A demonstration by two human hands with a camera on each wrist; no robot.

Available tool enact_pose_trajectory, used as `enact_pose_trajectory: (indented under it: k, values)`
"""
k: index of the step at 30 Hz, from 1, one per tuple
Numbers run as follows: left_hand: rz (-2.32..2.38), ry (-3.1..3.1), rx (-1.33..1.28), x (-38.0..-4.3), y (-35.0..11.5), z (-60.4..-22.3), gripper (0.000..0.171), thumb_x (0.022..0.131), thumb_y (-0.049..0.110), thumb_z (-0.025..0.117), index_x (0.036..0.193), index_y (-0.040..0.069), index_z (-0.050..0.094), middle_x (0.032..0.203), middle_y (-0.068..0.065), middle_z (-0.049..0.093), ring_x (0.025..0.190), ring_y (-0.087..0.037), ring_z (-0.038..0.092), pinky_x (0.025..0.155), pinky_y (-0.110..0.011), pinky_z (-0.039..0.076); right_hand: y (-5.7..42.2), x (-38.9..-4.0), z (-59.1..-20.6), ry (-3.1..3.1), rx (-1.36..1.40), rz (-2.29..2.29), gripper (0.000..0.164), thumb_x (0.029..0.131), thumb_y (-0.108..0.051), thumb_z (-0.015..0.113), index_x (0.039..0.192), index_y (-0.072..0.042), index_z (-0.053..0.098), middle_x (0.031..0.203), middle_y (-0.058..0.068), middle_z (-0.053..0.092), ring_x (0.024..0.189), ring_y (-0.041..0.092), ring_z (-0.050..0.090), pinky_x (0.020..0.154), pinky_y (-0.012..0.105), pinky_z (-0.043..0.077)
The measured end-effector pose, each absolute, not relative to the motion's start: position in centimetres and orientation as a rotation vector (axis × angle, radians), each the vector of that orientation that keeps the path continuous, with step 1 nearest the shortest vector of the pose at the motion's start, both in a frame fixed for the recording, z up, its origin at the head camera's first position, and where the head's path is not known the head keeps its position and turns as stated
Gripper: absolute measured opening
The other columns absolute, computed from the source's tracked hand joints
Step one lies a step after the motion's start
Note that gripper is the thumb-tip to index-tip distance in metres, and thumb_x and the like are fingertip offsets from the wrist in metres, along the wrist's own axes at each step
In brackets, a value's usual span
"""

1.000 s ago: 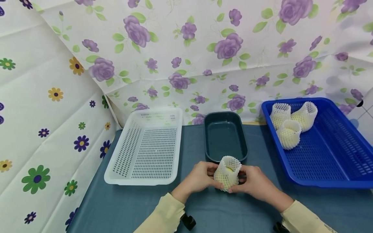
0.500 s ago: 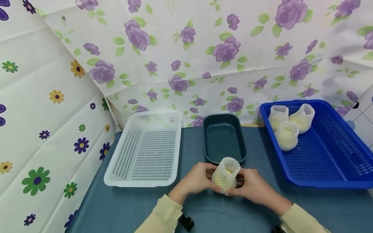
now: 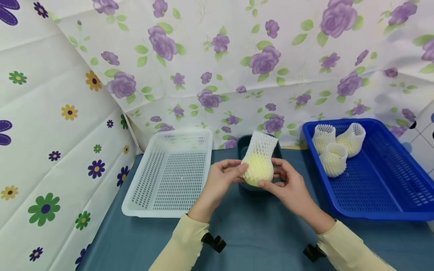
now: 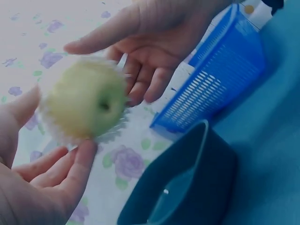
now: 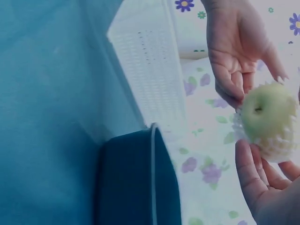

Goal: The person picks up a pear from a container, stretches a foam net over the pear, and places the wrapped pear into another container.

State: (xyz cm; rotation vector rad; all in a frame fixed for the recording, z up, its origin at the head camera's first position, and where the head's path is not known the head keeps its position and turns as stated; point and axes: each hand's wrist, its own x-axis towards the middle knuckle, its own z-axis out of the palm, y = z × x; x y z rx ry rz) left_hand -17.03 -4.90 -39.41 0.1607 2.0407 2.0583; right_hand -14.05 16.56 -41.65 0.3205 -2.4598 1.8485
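Both hands hold up a pale yellow-green apple [image 3: 258, 169] inside a white foam net sleeve [image 3: 263, 144]. My left hand [image 3: 217, 182] grips its left side between thumb and fingers, while my right hand [image 3: 292, 185] grips the right side. In the head view the apple overlaps a dark green tub [image 3: 243, 146]. Both wrist views show the bare stem end of the apple [image 5: 263, 112] at one opening of the net. The left wrist view is blurred around the apple [image 4: 84, 101], with the tub [image 4: 206, 183] below it.
A white perforated basket [image 3: 127, 199] stands to the left of the tub. On the right is a blue basket [image 3: 376, 175] holding several foam-netted fruits [image 3: 333, 160] in its far left corner. Flowered sheeting [image 3: 190, 75] hangs behind the blue-grey tablecloth [image 3: 247, 241].
Both hands have raised the netted apple from in front of the tub to above it. Its foam sleeve now tilts away, showing more of the apple's side.
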Motion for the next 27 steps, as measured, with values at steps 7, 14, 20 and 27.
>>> enact_pose_trajectory:
  k: [7,14,20,27]
  values:
    - [2.254,1.986,0.097,-17.3,-3.6,-38.5,0.045,0.079,0.042,0.073,0.107,0.007,0.069,0.100,-0.012,0.071,0.079,-0.019,0.070,0.078,-0.036,0.057,15.2,-14.6,-39.3,-2.430,0.315,1.744,0.082,0.074,-0.039,0.077,0.142,-0.029,0.033,0.124,-0.004,0.057,0.106,0.011,0.061,0.080,0.023,0.055]
    - [2.295,1.930,0.093,-17.4,-3.2,-38.2,0.043,0.080,0.041,0.071,0.108,0.008,0.070,0.103,-0.012,0.070,0.081,-0.019,0.070,0.078,-0.036,0.057,14.5,-14.2,-38.5,-2.344,0.372,1.576,0.094,0.072,-0.025,0.081,0.149,-0.024,0.026,0.131,0.000,0.055,0.103,0.004,0.062,0.076,0.022,0.055]
    - [2.348,1.946,0.107,-17.5,-3.1,-37.7,0.044,0.081,0.042,0.070,0.112,0.011,0.068,0.108,-0.010,0.068,0.089,-0.018,0.068,0.084,-0.039,0.055,14.0,-13.8,-37.8,-2.204,0.531,1.526,0.095,0.070,0.002,0.078,0.148,-0.020,0.029,0.133,0.014,0.053,0.098,-0.008,0.061,0.076,0.020,0.055]
    - [2.435,1.940,0.272,-16.7,-2.6,-37.3,0.043,0.088,0.026,0.065,0.130,0.022,0.056,0.124,-0.008,0.063,0.108,-0.018,0.063,0.085,-0.036,0.054,13.7,-14.2,-38.0,-2.169,0.505,1.516,0.089,0.072,0.003,0.076,0.147,-0.019,0.032,0.133,0.019,0.053,0.097,-0.007,0.062,0.073,0.020,0.055]
